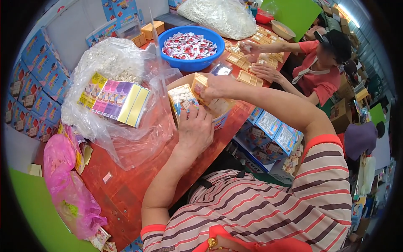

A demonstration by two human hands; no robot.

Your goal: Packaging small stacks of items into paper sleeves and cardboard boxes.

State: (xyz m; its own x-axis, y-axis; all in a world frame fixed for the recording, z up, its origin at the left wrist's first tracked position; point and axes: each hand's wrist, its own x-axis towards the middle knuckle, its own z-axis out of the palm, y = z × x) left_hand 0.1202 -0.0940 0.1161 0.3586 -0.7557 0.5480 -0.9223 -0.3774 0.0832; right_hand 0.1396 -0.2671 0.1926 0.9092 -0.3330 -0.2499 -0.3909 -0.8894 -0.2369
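An open blue printed box (221,120) with a brown inside sits before me on the red table. At its left side is a container of small white pieces (182,93) with a colourful printed front. My left hand (196,128) presses its curled fingers on that front. My right hand (220,88) reaches over the box, its fingers closed round the edge of a tan tray (198,85) that stands tilted. Part of the tray and the box's contents are hidden by the right hand and forearm.
A blue basin (192,63) of small red-and-white packets stands beyond. Left lies a clear bag (113,63) of white pieces with printed sheets (113,98) on it, and a pink bag (63,168). At right, another person (319,71) handles tan trays (249,78). Blue boxes (268,130) are below the table edge.
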